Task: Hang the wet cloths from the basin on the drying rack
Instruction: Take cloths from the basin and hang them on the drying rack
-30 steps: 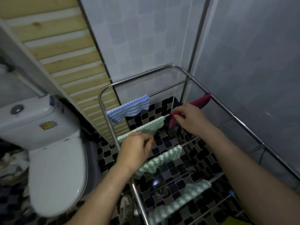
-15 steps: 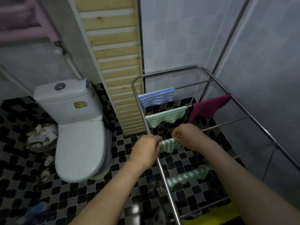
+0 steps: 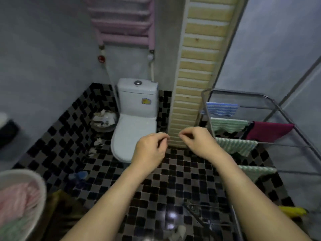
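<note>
Five hung cloths (image 3: 229,125) occupy the drying rack (image 3: 271,100), right of your loosely curled, empty fingers (image 3: 162,136); wet cloths (image 3: 19,202) remain in the basin (image 3: 37,178), lower left.

Drying rack (image 3: 243,93), chrome tube, at right: rails carry one blue-striped cloth (image 3: 221,108), three green-striped cloths (image 3: 238,146) and one maroon cloth (image 3: 269,131), each draped. Basin (image 3: 40,181), white, lower left: holds a bunched pink cloth (image 3: 17,200) and a pale green cloth (image 3: 13,228).
</note>
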